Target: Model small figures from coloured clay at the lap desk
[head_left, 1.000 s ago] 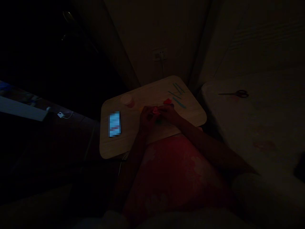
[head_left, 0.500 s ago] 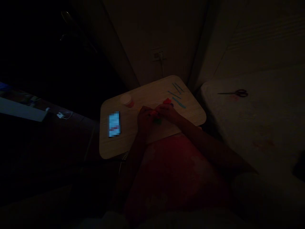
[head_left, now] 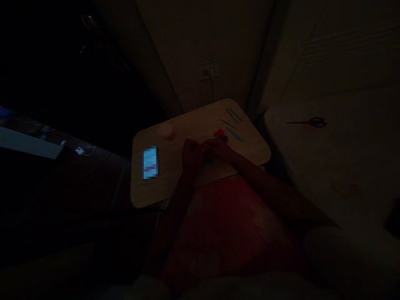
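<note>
Over the small wooden table, my left hand and my right hand meet with bent fingers. Both are closed on a small lump of red modelling clay, mostly covered by the fingers. Just below it, a dark green piece shows dimly between the hands. Beyond my right hand lie another red clay lump and a dark purple lump. Several thin teal sticks lie further right, among them a wider teal modelling tool. The room is very dark, so finger detail is faint.
A pale-lidded tub stands at the table's back left. A lit phone lies on the left side. Scissors rest on the pale bed-like surface to the right. A wall socket holds a plug with a cable.
My fingers have shifted around the red clay, which shows less now than before. The hands stay in nearly the same place, and the things on the table have not moved.
</note>
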A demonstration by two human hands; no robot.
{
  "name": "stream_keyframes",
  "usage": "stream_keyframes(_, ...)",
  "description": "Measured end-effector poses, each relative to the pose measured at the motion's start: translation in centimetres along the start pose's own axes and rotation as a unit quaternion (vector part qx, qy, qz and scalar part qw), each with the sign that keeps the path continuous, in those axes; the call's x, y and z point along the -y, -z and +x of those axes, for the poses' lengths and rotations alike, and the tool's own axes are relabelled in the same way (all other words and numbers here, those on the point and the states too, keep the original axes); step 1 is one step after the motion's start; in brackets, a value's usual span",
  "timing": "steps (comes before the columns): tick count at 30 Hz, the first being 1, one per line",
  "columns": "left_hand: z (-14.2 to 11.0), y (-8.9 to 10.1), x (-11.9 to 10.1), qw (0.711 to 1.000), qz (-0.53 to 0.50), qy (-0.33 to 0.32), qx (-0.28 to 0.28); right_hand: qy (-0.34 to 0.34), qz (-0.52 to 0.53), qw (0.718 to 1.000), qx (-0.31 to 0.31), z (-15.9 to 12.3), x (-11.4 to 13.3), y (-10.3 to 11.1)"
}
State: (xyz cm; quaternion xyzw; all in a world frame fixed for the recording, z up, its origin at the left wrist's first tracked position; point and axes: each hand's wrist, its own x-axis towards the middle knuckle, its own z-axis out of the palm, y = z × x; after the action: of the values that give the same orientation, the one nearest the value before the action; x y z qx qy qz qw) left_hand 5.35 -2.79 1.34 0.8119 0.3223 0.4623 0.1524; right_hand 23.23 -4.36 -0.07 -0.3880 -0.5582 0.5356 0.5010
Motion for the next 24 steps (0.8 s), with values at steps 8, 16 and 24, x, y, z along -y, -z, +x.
stream_keyframes(8,-0.04,0.19,-0.38,0.998,-0.009,-0.028,0.054,-0.001,0.028,1.000,0.000,-0.12,0.25,-0.08)
stream_keyframes(16,0.03,0.07,-0.61,0.996,-0.031,-0.030,0.078,-0.005,0.038,0.999,-0.026,-0.50,0.30,0.24)
stream_keyframes(24,0.51,0.46,-0.74,0.994,-0.087,-0.001,0.068,-0.001,0.025,0.999,-0.029,-0.61,0.70,-0.13)
